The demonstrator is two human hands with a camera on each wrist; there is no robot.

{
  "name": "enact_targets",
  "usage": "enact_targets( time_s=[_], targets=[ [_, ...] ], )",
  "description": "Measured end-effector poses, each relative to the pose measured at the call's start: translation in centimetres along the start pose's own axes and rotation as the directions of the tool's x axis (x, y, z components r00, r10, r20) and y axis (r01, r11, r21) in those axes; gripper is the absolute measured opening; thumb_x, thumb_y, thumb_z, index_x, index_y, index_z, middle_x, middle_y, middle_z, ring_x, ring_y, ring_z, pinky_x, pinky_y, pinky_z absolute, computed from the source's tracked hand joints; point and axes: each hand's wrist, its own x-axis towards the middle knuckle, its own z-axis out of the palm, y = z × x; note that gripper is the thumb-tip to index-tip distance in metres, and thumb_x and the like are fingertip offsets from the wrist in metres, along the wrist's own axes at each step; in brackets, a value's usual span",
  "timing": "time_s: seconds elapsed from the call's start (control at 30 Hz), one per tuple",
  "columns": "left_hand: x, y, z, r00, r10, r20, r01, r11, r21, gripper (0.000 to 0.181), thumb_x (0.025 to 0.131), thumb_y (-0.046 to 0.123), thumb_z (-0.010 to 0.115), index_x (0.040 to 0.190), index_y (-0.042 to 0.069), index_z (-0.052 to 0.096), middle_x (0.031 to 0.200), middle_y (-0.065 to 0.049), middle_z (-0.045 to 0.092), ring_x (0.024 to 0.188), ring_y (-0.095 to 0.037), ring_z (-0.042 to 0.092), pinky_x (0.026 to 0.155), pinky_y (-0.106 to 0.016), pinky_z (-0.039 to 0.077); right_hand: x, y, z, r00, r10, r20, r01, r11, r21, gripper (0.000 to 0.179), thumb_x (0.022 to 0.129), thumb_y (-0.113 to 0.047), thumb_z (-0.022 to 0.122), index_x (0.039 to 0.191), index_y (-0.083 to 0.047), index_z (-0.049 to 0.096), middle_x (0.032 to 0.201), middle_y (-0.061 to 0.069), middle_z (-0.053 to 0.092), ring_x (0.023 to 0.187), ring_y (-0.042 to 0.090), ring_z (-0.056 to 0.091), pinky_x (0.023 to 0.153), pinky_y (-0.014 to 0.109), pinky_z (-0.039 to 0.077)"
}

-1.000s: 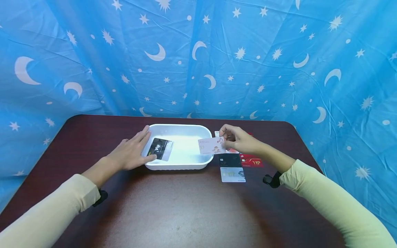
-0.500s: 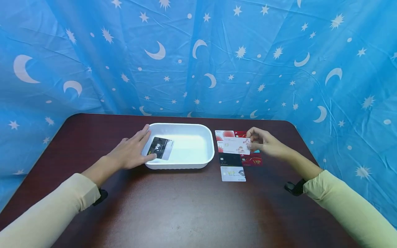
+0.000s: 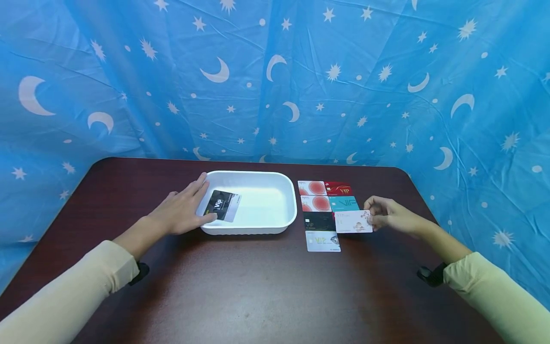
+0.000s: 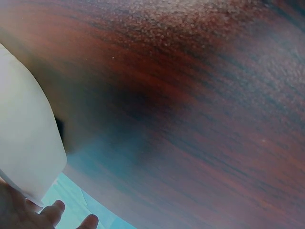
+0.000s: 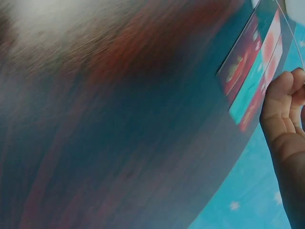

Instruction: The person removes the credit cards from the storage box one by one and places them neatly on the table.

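Note:
My right hand (image 3: 393,216) pinches the right edge of a white VIP card (image 3: 349,222) with a floral print. This card hangs over a red card at the near end of the right card column, mostly hiding it in the head view. My left hand (image 3: 185,206) rests on the left side of a white tray (image 3: 285,191), fingers stretched along the rim and thumb over the near-left edge. Inside the tray, by that thumb, lies a black and silver VIP card (image 3: 223,205). The left wrist view shows fingertips beside the tray's wall (image 4: 28,119).
Right of the tray, cards lie in two columns on the dark wooden table (image 3: 258,286). Among them are a teal card (image 3: 343,204), a red VIP card (image 3: 338,188), a black card (image 3: 319,220) and a silver card (image 3: 322,241). A blue curtain (image 3: 240,95) hangs behind.
The right hand has carried the white card from over the tray's right rim, rightward and then nearer, to the near end of the right column. The left hand has stayed on the tray.

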Motion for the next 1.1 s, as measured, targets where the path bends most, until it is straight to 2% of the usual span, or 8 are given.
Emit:
enact_targets(
  time_s=[0.13,0.3,0.53,0.97,1.1],
  targets=[
    [0.0,0.0,-0.1,1.000,0.000,0.002,0.000,1.000,0.003,0.096,0.090,0.055,0.059,0.156,-0.003,0.021,0.164,-0.022,0.011,0.146,-0.045,0.024,0.101,-0.074,0.031,-0.7,1.1,-0.6,0.997,0.057,0.048,-0.058,0.998,0.025,0.028,0.097,-0.005,0.059,0.116,0.007,0.042,0.097,0.021,0.059,0.084,0.027,0.062,0.074,0.042,0.057],
    [0.0,0.0,0.0,1.000,-0.002,0.006,0.002,1.000,0.005,0.096,0.090,0.056,0.059,0.156,-0.003,0.020,0.164,-0.022,0.010,0.145,-0.045,0.025,0.102,-0.074,0.030,-1.4,2.2,-0.8,0.992,0.092,0.089,-0.097,0.994,0.052,0.030,0.098,-0.007,0.059,0.117,0.007,0.041,0.099,0.021,0.059,0.084,0.027,0.060,0.072,0.039,0.056],
    [0.1,0.0,0.0,1.000,0.001,0.007,-0.001,1.000,0.008,0.096,0.090,0.056,0.059,0.156,-0.003,0.020,0.164,-0.022,0.010,0.146,-0.045,0.024,0.101,-0.074,0.031,-1.7,3.3,-0.5,0.988,0.124,0.086,-0.130,0.989,0.064,0.031,0.096,-0.007,0.061,0.116,0.007,0.042,0.100,0.020,0.061,0.084,0.028,0.060,0.070,0.038,0.056],
    [0.0,0.1,0.0,1.000,0.003,0.002,-0.003,1.000,0.012,0.095,0.090,0.056,0.058,0.156,-0.003,0.021,0.164,-0.022,0.011,0.146,-0.045,0.024,0.101,-0.074,0.032,-1.1,4.1,1.0,0.988,0.147,0.050,-0.146,0.989,-0.016,0.031,0.092,-0.011,0.068,0.111,0.004,0.048,0.095,0.015,0.064,0.080,0.028,0.060,0.071,0.037,0.058],
    [0.0,0.0,0.0,1.000,0.003,0.002,-0.003,1.000,0.014,0.095,0.091,0.055,0.058,0.156,-0.003,0.021,0.164,-0.022,0.010,0.146,-0.045,0.024,0.101,-0.074,0.032,-0.7,4.1,1.3,0.988,0.143,0.060,-0.140,0.989,-0.044,0.030,0.092,-0.012,0.068,0.111,0.003,0.049,0.092,0.014,0.063,0.079,0.028,0.060,0.072,0.038,0.058]
  ],
)
